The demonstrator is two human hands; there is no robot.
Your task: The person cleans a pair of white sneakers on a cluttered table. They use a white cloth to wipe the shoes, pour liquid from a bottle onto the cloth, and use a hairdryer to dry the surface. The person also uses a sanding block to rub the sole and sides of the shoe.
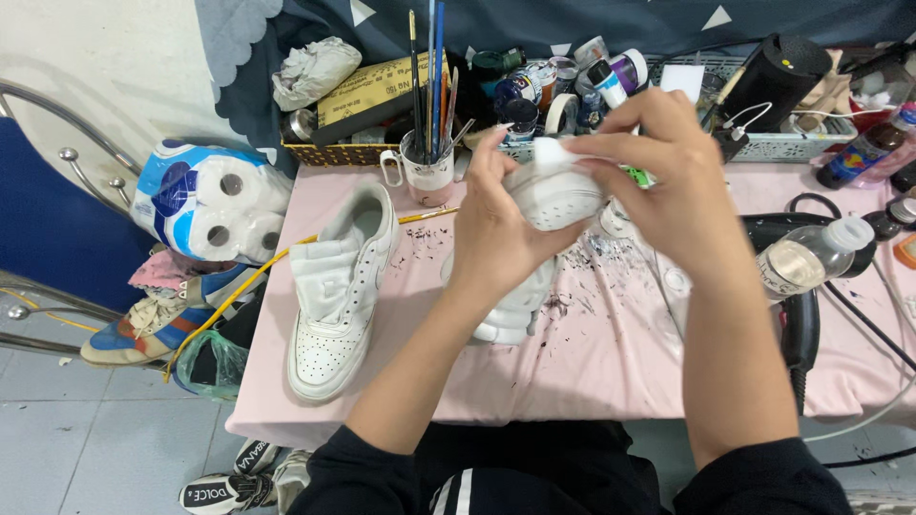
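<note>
Head view, middle of the frame: left hand [496,224] and right hand [668,181] both grip the white shoe [553,195], heel up.

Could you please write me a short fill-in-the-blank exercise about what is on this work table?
1. Both hands, the left hand and the right hand, hold a white ____ above the table.
2. A second white sneaker lies on the ____ tablecloth.
3. The mug holds several ____.

Missing words: sneaker; pink; brushes
</note>
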